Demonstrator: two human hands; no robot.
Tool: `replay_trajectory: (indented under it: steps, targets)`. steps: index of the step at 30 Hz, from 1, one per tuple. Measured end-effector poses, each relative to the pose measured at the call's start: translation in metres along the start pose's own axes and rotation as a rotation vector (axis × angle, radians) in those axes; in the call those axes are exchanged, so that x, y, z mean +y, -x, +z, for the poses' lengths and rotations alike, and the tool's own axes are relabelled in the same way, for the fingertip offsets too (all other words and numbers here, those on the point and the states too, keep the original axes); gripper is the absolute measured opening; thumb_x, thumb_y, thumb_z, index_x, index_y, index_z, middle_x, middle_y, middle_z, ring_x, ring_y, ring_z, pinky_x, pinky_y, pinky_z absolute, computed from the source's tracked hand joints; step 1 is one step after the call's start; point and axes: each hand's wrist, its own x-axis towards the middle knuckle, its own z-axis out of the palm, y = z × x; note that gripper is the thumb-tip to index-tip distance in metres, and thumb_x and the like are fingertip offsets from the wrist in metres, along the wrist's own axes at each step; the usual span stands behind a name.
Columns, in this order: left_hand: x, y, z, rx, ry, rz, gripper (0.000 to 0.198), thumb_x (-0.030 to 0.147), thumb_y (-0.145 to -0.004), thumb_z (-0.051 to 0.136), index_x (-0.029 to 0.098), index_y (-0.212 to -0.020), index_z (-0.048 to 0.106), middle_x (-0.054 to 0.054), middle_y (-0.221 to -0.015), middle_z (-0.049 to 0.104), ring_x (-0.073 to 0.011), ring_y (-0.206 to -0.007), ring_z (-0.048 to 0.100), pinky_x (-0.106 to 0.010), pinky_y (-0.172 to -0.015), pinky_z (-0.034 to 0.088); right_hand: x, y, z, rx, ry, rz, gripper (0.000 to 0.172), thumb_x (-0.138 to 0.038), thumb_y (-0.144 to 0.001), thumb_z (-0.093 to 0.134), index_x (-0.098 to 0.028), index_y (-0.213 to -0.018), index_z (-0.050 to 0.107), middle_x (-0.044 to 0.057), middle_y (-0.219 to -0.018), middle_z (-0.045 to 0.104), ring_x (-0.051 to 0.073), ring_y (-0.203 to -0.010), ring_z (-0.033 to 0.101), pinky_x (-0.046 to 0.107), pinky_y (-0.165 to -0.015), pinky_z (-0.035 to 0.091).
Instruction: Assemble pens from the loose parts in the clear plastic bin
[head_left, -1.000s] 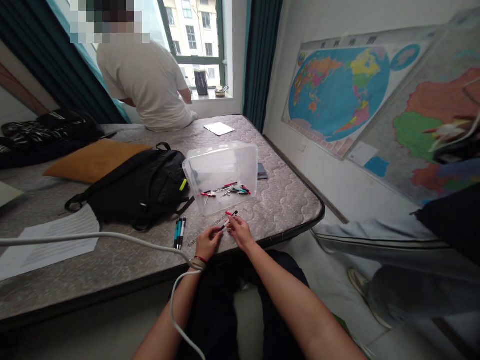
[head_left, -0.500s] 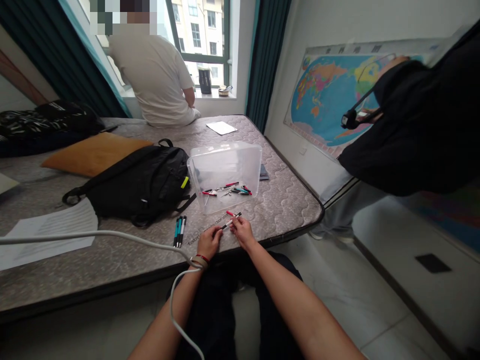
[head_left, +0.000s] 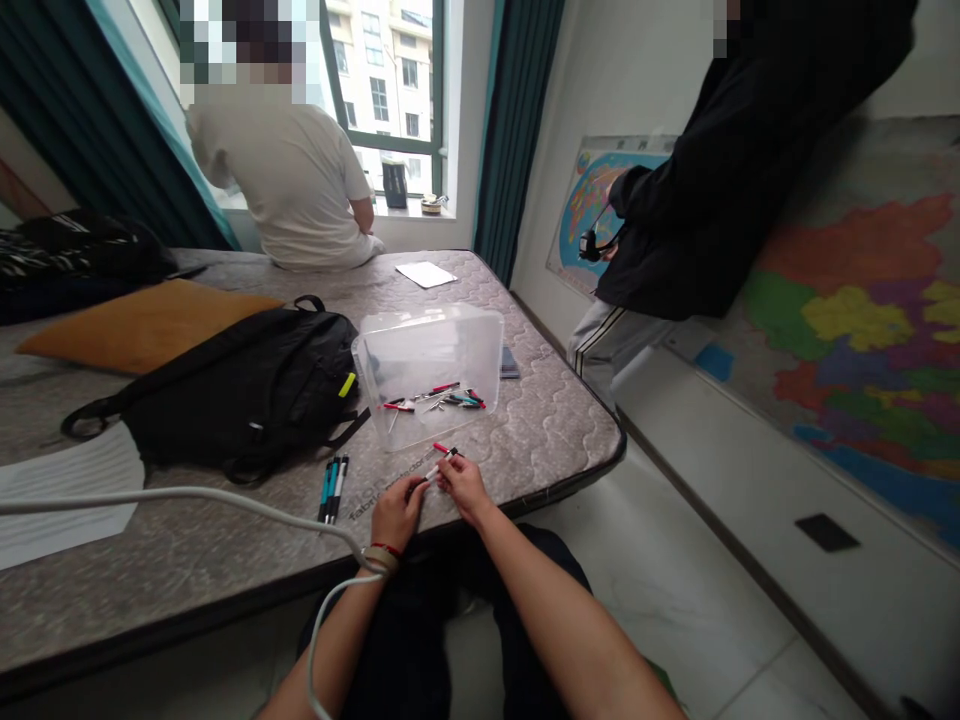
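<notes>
Pinched between thumb and fingers of both hands is a slim black-and-white pen (head_left: 431,474): the left hand (head_left: 397,513) closes on its nearer end, the right hand (head_left: 463,488) on the part toward its far end. Both grips are narrow, the fingertips drawn close together. Those fingers cover much of the barrel, so only a short pale stretch shows between the hands, and a dark bit shows at the right fingertips; which end is the writing tip is too small to tell. Its long axis slants from lower left to upper right, away from the person, above the near edge of the mattress (head_left: 555,430). Just beyond the right fingertips is a small red piece (head_left: 441,448), partly hard to make out. Past it stands a clear plastic box (head_left: 480,340) with loose pen parts (head_left: 457,400) inside, too jumbled to count. Left of the hands, three pens (head_left: 334,490) lie side by side, partly overlapping in view, pointing away from the person.
</notes>
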Motion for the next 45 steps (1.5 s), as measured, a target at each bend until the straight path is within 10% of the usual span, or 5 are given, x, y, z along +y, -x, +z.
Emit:
replay_trajectory:
  steps: [6,12,20,26,45]
  targets:
    - [0.004,0.0,-0.003,-0.058,-0.038,-0.054,0.04,0.043,-0.094,0.038,0.025,-0.081,0.071,-0.002,-0.064,0.068,-0.0178,-0.061,0.063,-0.027,-0.059,0.04,-0.001,0.0,-0.003,-0.035,-0.042,0.025,0.041,-0.05,-0.063,0.082,-0.015,-0.077,0.066,-0.001,-0.064,0.062,0.009,-0.058,0.058,0.021,-0.059,0.046]
    - [0.0,-0.002,0.001,-0.022,0.083,-0.077,0.05,0.054,-0.08,0.062,0.024,-0.119,0.058,0.0,-0.083,0.071,-0.0161,-0.063,0.063,-0.026,-0.061,0.046,-0.003,0.001,-0.003,-0.016,-0.1,0.031,0.041,-0.05,-0.063,0.082,-0.016,-0.078,0.064,-0.002,-0.065,0.061,0.009,-0.059,0.058,0.022,-0.059,0.048]
    - [0.009,0.0,-0.005,-0.051,0.068,-0.052,0.032,0.05,-0.09,0.047,0.024,-0.082,0.064,-0.002,-0.073,0.071,-0.0173,-0.066,0.065,-0.026,-0.062,0.044,-0.008,0.004,0.001,-0.021,-0.074,0.038,0.042,-0.05,-0.061,0.083,-0.016,-0.073,0.061,-0.003,-0.06,0.058,0.008,-0.055,0.055,0.021,-0.056,0.047]
    - [0.006,-0.004,-0.002,-0.028,0.103,-0.097,0.047,0.058,-0.078,0.061,0.023,-0.11,0.059,0.0,-0.079,0.071,-0.0172,-0.061,0.064,-0.027,-0.06,0.046,-0.004,0.001,0.0,-0.023,-0.06,0.03,0.045,-0.051,-0.06,0.084,-0.016,-0.077,0.062,-0.003,-0.062,0.058,0.008,-0.054,0.054,0.021,-0.054,0.047]
    - [0.012,-0.013,-0.009,-0.104,0.226,-0.189,0.048,0.069,-0.078,0.049,0.024,-0.084,0.064,0.0,-0.071,0.067,-0.0224,-0.07,0.063,-0.032,-0.069,0.045,0.0,-0.005,-0.001,-0.005,-0.027,0.07,0.052,-0.06,-0.045,0.086,-0.02,-0.068,0.062,-0.001,-0.059,0.061,0.01,-0.049,0.053,0.021,-0.045,0.043]
